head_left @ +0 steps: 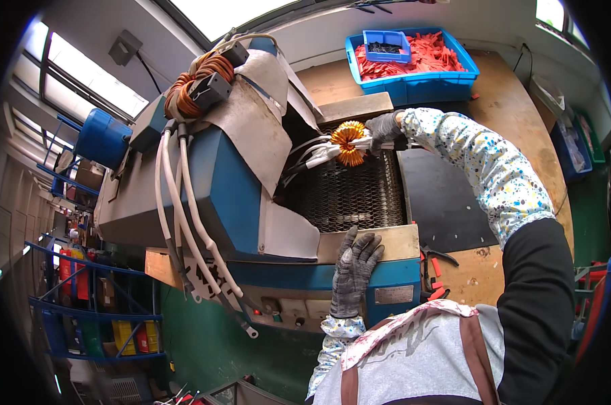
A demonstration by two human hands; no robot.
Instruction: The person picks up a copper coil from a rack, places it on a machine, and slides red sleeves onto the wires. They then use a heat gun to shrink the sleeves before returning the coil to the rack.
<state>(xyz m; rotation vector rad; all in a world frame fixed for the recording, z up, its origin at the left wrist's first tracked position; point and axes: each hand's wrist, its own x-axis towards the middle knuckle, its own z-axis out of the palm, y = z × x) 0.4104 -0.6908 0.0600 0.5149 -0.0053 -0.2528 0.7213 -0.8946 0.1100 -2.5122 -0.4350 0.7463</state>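
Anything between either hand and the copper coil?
Right hand: nothing visible; it is right beside the coil and appears to hold the white leads on that side. Left hand: it rests on the metal ledge, with the mesh belt spanning the gap; nothing visible blocks the way.

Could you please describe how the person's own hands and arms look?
The left hand and right hand wear grey gloves. White sleeve covers, speckled blue and yellow, follow, with a black sleeve beyond the right one.
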